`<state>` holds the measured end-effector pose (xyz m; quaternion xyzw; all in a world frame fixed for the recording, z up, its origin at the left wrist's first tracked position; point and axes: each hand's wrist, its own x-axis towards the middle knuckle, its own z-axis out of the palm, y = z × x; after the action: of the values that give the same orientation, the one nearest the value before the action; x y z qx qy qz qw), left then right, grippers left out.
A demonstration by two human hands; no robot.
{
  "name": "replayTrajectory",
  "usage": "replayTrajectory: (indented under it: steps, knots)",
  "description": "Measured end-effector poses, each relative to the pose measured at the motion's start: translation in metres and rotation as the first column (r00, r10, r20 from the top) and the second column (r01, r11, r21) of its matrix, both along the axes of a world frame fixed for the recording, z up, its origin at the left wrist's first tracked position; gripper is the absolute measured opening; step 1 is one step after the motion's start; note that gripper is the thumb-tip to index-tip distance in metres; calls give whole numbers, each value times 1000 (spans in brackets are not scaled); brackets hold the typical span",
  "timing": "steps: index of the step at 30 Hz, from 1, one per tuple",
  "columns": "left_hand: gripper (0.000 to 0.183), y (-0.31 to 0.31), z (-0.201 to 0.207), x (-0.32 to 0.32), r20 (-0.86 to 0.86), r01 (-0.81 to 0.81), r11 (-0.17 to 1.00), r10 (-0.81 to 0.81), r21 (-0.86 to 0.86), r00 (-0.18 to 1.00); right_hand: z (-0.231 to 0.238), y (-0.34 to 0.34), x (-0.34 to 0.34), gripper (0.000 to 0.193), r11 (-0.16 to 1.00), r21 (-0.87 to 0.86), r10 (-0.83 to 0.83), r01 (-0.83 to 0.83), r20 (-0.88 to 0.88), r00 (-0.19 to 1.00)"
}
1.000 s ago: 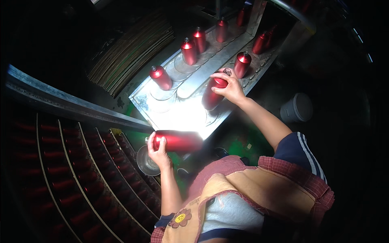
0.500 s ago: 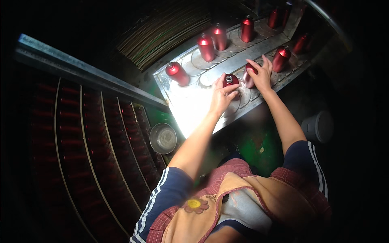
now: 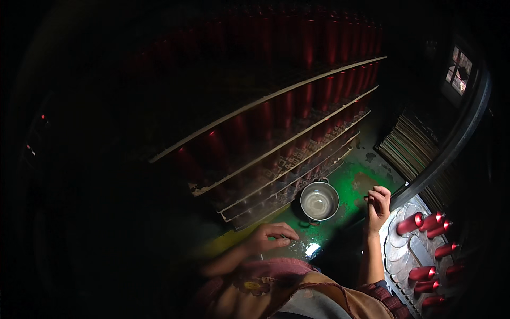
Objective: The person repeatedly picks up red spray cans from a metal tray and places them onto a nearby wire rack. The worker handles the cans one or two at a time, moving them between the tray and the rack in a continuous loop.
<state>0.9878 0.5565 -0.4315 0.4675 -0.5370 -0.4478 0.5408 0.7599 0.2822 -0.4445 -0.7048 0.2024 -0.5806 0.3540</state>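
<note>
My left hand (image 3: pixel 272 237) hangs in front of the apron, dim and partly blurred, with fingers loosely stretched and nothing seen in them. Raised beside the metal bar, my right hand (image 3: pixel 378 206) has its fingers loosely bent and apart, and it too looks empty. To its right, several shiny red bottles (image 3: pixel 410 224) with narrow dark necks stand on a conveyor of overlapping round metal plates (image 3: pixel 394 250). Neither hand touches a bottle.
A two-handled metal pot (image 3: pixel 319 202) rests on the green floor (image 3: pixel 348 183). Tiered boards (image 3: pixel 276 98) carrying rows of dark red bottles rise ahead and to the left. Past the curved metal bar (image 3: pixel 457 146) lies a stack of thin boards (image 3: pixel 408 143).
The view has swung left, bringing the bottle rack to the middle and the conveyor to the right. Both hands have come away from the two red bottles they were at.
</note>
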Motion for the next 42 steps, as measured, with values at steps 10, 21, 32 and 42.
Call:
replayTrajectory:
  steps: [10, 21, 32, 42]
  knots:
    - [40, 155, 234, 295, 308, -684, 484, 875, -546, 374, 286, -5, 377, 45, 623, -574, 318, -532, -435, 842]
    - [60, 26, 341, 588, 673, -695, 320, 670, -644, -314, 372, -73, 666, 55, 791, -442, -96, -422, -772, 628]
    - [42, -5, 305, 563, 388, -525, 118, 810, -843, -440, 333, -80, 641, 50, 758, -612, -93, -227, -445, 891]
    - [43, 128, 253, 331, -290, -580, -115, 932, -806, 218, 334, -35, 389, 46, 543, -834, 172, -99, -5, 985]
